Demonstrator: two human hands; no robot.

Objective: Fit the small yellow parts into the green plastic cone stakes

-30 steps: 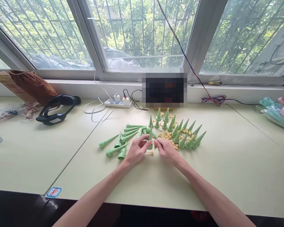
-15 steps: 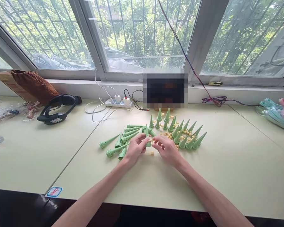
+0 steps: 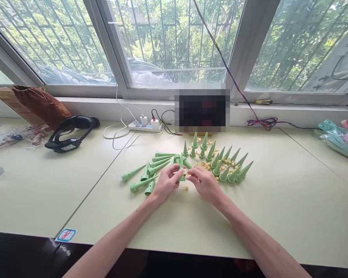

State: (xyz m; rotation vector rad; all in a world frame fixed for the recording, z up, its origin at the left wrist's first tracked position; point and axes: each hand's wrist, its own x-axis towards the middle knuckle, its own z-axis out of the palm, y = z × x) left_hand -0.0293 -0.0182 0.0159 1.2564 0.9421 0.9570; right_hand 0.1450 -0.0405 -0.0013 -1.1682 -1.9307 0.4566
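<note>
Pinched in my left hand (image 3: 168, 180) is a green plant watering spike (image 3: 181, 162), its tip pointing up. My right hand (image 3: 204, 183) has its thumb and forefinger closed on a small yellow valve (image 3: 188, 174), which meets the side of the spike near its wide end. How deep the valve sits in the spike cannot be seen. Just below the hands, a loose yellow valve (image 3: 185, 187) lies on the table. Several green spikes (image 3: 143, 185) lie or lean to the left, while upright green spikes (image 3: 224, 174) with yellow valves stand to the right.
Yellow valves (image 3: 204, 166) are heaped beside the upright spikes. A white power strip (image 3: 146, 126) with plugs and cables sits at the back. Black headphones (image 3: 72, 135) and a brown pouch (image 3: 42, 106) are on the left; teal and pink items (image 3: 338, 135) lie far right.
The spike in my left hand has straightened slightly and shifted a little to the right. My right fingers bring the yellow valve against its side.
</note>
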